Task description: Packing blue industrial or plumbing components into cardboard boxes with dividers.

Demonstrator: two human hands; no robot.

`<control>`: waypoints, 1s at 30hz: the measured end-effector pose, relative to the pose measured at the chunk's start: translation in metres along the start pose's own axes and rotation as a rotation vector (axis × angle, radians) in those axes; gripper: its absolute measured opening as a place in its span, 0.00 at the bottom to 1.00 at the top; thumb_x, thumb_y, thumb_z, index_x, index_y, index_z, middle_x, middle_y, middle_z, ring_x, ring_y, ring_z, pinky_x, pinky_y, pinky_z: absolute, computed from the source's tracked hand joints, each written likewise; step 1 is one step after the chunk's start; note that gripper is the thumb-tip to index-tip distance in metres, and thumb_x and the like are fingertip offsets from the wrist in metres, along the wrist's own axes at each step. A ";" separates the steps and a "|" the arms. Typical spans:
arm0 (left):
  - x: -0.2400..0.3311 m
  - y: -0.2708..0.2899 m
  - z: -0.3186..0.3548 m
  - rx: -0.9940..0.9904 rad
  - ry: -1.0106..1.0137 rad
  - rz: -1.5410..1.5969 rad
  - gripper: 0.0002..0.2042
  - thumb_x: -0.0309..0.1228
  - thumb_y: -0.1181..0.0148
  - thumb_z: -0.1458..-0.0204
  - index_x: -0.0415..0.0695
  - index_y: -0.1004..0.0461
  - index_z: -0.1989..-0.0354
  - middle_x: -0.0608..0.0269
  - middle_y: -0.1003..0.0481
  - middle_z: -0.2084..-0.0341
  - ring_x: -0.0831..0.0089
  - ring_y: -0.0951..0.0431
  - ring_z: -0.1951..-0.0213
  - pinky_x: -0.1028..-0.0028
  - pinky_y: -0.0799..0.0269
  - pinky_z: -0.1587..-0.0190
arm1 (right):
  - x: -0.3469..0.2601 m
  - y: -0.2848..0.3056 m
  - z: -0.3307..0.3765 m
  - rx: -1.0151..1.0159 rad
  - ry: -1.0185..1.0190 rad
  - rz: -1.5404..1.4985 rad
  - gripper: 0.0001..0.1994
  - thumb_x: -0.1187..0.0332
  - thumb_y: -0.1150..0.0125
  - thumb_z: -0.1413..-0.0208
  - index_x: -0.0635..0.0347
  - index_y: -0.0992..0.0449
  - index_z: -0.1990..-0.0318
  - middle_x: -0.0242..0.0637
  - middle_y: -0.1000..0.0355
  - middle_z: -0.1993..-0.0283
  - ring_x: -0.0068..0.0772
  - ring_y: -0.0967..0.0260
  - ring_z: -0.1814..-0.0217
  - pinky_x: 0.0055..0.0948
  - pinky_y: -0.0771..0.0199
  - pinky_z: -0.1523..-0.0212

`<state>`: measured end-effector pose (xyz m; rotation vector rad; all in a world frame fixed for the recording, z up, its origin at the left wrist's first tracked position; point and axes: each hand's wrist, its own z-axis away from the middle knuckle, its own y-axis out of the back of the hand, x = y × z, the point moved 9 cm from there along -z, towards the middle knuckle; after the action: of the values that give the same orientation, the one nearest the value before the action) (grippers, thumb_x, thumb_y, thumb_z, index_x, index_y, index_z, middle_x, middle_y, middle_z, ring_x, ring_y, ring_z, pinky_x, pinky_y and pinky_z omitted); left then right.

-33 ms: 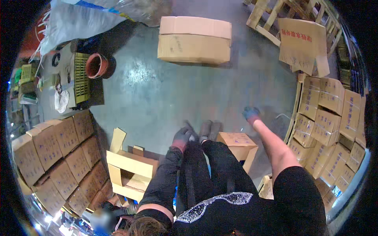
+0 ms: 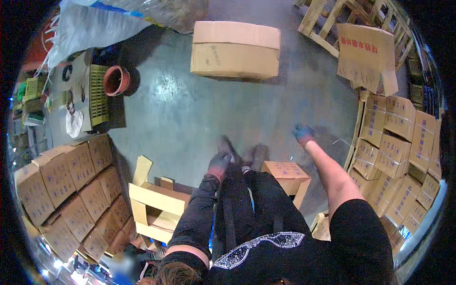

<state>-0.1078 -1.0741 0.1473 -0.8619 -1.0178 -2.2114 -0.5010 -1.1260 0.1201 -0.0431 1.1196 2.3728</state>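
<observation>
My left hand [image 2: 219,163], in a dark grey glove with a reddish cuff, hangs beside my left leg, near the knee. Its fingers are blurred against the dark trousers, and a small pale patch shows at their edge. Out to the right, my right hand [image 2: 303,135] is in a blue glove with a red cuff. Its fingers look loosely bent and slightly apart, with nothing visible in them, above the grey floor [image 2: 213,109]. Closest to that hand is a small carton [image 2: 286,170], standing just right of my legs.
A long closed carton [image 2: 235,61] lies ahead. Stacked cartons stand at left [image 2: 71,183] and right [image 2: 392,152]. An open carton [image 2: 156,197] is left of my legs. A red bucket [image 2: 116,80], a wooden pallet [image 2: 327,23] and another person's arm [image 2: 154,254] also show.
My left foot is a little farther forward. Both hands have shifted only slightly, and the cartons stay where they were.
</observation>
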 end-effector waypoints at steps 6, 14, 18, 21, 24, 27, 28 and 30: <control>0.016 0.076 -0.117 0.022 -0.010 -0.123 0.16 0.35 0.51 0.50 0.42 0.29 0.55 0.50 0.29 0.55 0.53 0.31 0.52 0.63 0.37 0.49 | -0.120 0.080 -0.102 -0.049 -0.013 -0.043 0.29 0.56 0.45 0.51 0.56 0.39 0.42 0.48 0.42 0.40 0.48 0.42 0.40 0.38 0.43 0.40; 0.019 0.136 -0.259 0.143 0.071 -0.184 0.19 0.40 0.49 0.49 0.41 0.30 0.52 0.51 0.29 0.54 0.56 0.31 0.50 0.65 0.38 0.46 | -0.181 0.111 -0.199 -0.099 0.153 0.531 0.34 0.59 0.44 0.55 0.51 0.47 0.37 0.41 0.51 0.34 0.44 0.54 0.33 0.43 0.54 0.36; 0.071 0.155 -0.332 0.250 -0.028 -0.374 0.18 0.39 0.47 0.52 0.42 0.30 0.54 0.53 0.29 0.56 0.56 0.32 0.51 0.63 0.37 0.47 | -0.176 0.125 -0.263 0.087 0.134 0.445 0.35 0.60 0.45 0.55 0.50 0.49 0.36 0.39 0.54 0.33 0.44 0.57 0.32 0.45 0.57 0.35; 0.130 0.141 -0.380 0.237 -0.130 -0.508 0.20 0.39 0.45 0.54 0.43 0.30 0.53 0.53 0.29 0.55 0.55 0.33 0.49 0.62 0.38 0.46 | -0.170 0.149 -0.308 0.211 0.216 0.564 0.34 0.62 0.48 0.53 0.50 0.49 0.36 0.38 0.53 0.33 0.45 0.58 0.31 0.47 0.59 0.35; 0.137 0.136 -0.419 0.315 -0.163 -0.608 0.21 0.41 0.45 0.54 0.44 0.31 0.53 0.53 0.31 0.52 0.54 0.35 0.47 0.59 0.39 0.46 | -0.194 0.151 -0.335 0.293 0.365 0.852 0.32 0.65 0.52 0.51 0.47 0.50 0.36 0.37 0.52 0.33 0.45 0.58 0.31 0.47 0.61 0.34; 0.127 0.124 -0.450 0.384 -0.136 -0.620 0.23 0.42 0.44 0.56 0.45 0.31 0.52 0.53 0.32 0.52 0.55 0.37 0.46 0.57 0.40 0.47 | -0.211 0.149 -0.343 0.367 0.637 0.792 0.30 0.68 0.55 0.51 0.40 0.48 0.37 0.36 0.52 0.33 0.44 0.58 0.31 0.51 0.62 0.35; 0.124 0.120 -0.457 0.377 -0.117 -0.617 0.23 0.42 0.44 0.56 0.45 0.31 0.52 0.53 0.32 0.52 0.55 0.37 0.46 0.57 0.40 0.47 | -0.209 0.149 -0.349 0.349 0.649 0.791 0.30 0.68 0.55 0.51 0.40 0.48 0.37 0.36 0.52 0.33 0.44 0.58 0.31 0.51 0.62 0.35; 0.123 0.117 -0.469 0.407 -0.048 -0.737 0.24 0.43 0.43 0.57 0.48 0.32 0.51 0.55 0.32 0.54 0.57 0.36 0.47 0.58 0.39 0.48 | -0.208 0.152 -0.358 0.303 0.697 0.733 0.31 0.69 0.53 0.52 0.41 0.47 0.37 0.36 0.52 0.34 0.43 0.57 0.31 0.53 0.61 0.36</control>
<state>-0.2545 -1.5413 0.0519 -0.3795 -1.9627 -2.3929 -0.4563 -1.5577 0.0420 -0.4527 2.1057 2.8645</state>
